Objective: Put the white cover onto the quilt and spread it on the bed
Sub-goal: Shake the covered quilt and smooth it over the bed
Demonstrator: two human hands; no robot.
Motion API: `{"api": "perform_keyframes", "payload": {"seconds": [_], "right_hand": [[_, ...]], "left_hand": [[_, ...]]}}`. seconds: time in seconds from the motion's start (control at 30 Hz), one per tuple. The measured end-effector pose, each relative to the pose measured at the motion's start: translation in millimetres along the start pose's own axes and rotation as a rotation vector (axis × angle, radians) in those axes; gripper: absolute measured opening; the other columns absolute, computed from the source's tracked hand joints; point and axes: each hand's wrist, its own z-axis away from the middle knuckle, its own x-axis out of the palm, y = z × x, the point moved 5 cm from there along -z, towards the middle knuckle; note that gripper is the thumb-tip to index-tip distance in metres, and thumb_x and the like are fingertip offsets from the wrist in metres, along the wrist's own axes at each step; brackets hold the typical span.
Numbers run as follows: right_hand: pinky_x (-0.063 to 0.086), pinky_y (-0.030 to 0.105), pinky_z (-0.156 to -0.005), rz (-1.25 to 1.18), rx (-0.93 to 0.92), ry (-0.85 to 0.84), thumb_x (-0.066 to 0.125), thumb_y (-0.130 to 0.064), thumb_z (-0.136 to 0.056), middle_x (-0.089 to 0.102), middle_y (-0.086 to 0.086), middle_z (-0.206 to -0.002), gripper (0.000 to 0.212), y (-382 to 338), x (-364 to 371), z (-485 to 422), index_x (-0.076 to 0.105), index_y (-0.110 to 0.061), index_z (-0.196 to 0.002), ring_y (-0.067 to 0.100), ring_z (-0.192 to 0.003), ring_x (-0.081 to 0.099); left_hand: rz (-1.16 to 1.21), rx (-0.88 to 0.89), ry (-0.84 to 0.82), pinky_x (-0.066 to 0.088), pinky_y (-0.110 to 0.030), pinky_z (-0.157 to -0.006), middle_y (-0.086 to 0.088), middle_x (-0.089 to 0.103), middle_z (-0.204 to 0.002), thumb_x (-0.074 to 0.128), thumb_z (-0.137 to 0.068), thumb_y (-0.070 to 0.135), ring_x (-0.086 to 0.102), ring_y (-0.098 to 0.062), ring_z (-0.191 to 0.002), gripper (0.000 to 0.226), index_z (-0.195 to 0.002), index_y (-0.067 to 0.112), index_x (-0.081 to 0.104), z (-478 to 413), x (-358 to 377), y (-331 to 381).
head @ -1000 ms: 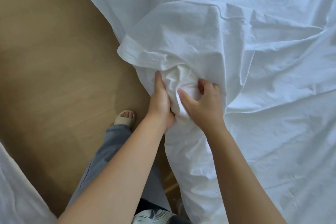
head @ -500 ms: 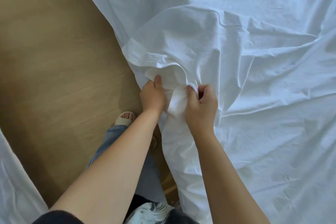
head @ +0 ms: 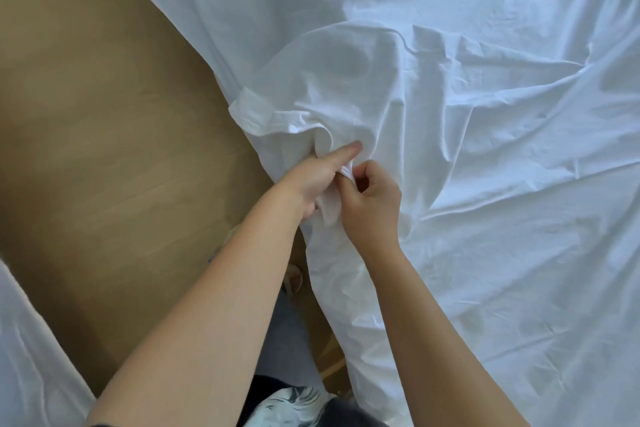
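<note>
Fingertips of your right hand are curled tight, pinching a small tuft of the white cover at its bunched corner. Your left hand meets that tuft from nine o'clock. Its thumb lies straight toward one o'clock over a fold, and its other fingers are buried in the cloth, seemingly gripping it. By my reading you are seating a quilt corner inside the cover. Whether quilt is in that wad I cannot tell, as all is white. The next move calls for a firm hold on both layers, then a pull toward twelve o'clock. Outward from your fingers the cover runs creased from twelve round to four o'clock and hangs toward six beside your right forearm. Wooden floor lies at nine o'clock.
</note>
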Motion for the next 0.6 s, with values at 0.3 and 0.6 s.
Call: {"api": "perform_keyframes", "payload": {"seconds": [0.3,0.6], "right_hand": [[0.041,0.023,-0.087,-0.01,-0.018,0.134,0.063,-0.034,-0.079,0.052,-0.005,-0.096,0.028,-21,-30,-3,0.057,-0.015,-0.099,0.015,-0.096,0.051],[0.038,0.032,-0.089,-0.011,0.398,0.229,0.059,-0.049,-0.086,0.054,0.006,-0.115,0.059,5,-47,-33,0.041,-0.007,-0.123,0.029,-0.114,0.05]], "left_hand": [[0.063,0.334,0.14,0.054,-0.033,-0.07,-0.014,0.064,-0.083,0.063,-0.085,0.005,0.067,-0.023,-0.079,0.01,-0.092,-0.002,0.063,19,3,32],[0.163,0.371,0.08,0.053,-0.034,-0.09,-0.009,0.072,-0.104,0.065,-0.086,0.01,0.069,-0.019,-0.097,0.02,-0.105,0.001,0.067,49,16,50]]}}
